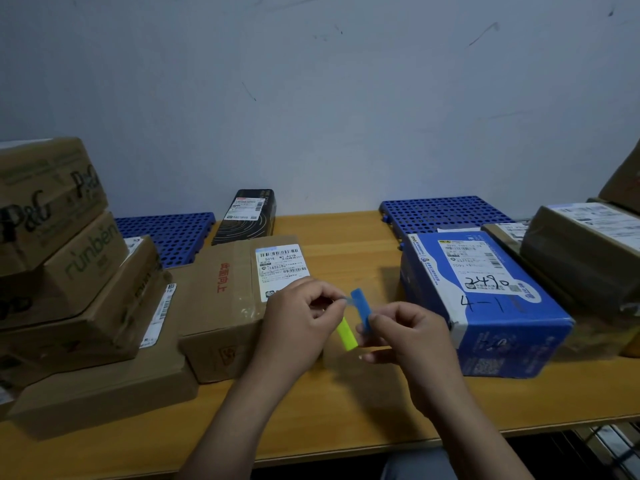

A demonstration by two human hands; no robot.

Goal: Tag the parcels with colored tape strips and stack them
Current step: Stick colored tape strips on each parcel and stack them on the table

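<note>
Nearby, brown parcel [221, 306] and blue box [502, 327].

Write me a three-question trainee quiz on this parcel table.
1. On the blue cardboard box, the handwritten number on the white label reads: A 2490, B 1375, C 8061?
2. Fill in: the left hand and the right hand both pinch a short tape strip coloured ____.
3. True or false: that strip is already stuck on the blue box.
Key: 1 A; 2 blue; 3 false.
</note>
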